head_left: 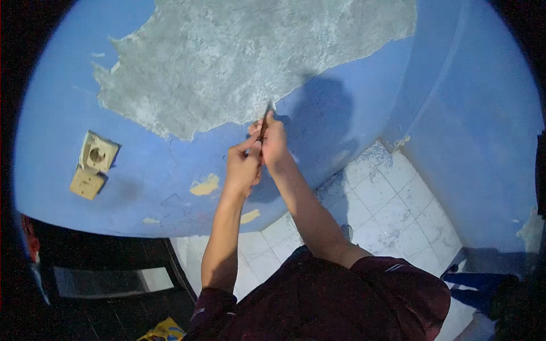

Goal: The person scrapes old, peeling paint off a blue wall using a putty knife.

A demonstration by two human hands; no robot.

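Both my hands are together in front of the blue wall (153, 193), around one thin dark scraper-like tool (264, 126). My right hand (274, 142) grips it near its upper part, fingers wrapped round. My left hand (244, 167) is closed on its lower end, just left of and below my right hand. The tool's tip points up to the lower edge of a large bare grey patch (227, 62), where the blue paint is gone. Its exact blade shape is too small to tell.
A socket (98, 153) and a switch plate (87, 183) are on the wall at left. White floor tiles (392, 210) carry blue flakes. Dark furniture (114, 256) stands lower left, with a yellow packet (164, 331) near it. Dark blue cloth (483, 290) lies lower right.
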